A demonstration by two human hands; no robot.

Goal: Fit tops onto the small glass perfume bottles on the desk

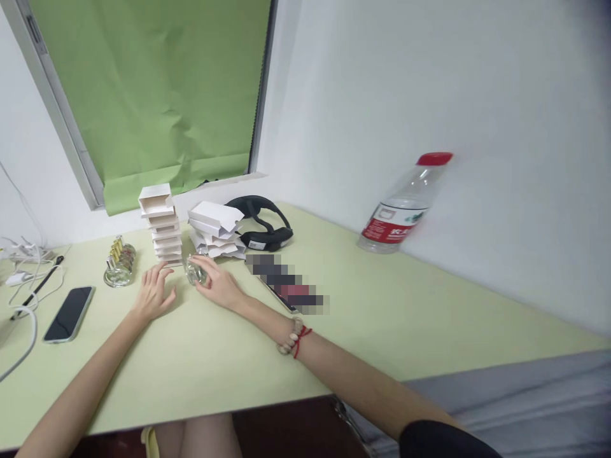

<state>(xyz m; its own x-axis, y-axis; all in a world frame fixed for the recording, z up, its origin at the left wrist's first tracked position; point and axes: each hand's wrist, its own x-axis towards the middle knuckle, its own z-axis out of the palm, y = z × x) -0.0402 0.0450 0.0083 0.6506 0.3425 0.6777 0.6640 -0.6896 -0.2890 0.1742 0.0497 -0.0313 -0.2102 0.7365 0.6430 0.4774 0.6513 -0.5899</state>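
My right hand (217, 283) is curled around a small clear glass bottle (195, 273) that rests on the pale green table (382, 305). My left hand (153, 294) lies just left of it, fingers spread and holding nothing. Right behind both hands stands a tall stack of small white boxes (161, 226). A second, looser pile of white boxes (216, 229) lies to its right.
Several clear bottles with gold caps (120, 263) stand at the left. A phone (69, 313) and white cables (23, 286) lie at the far left. A black neck-shaped device (265, 222) sits behind the boxes. A red-capped water bottle (405, 203) leans by the wall.
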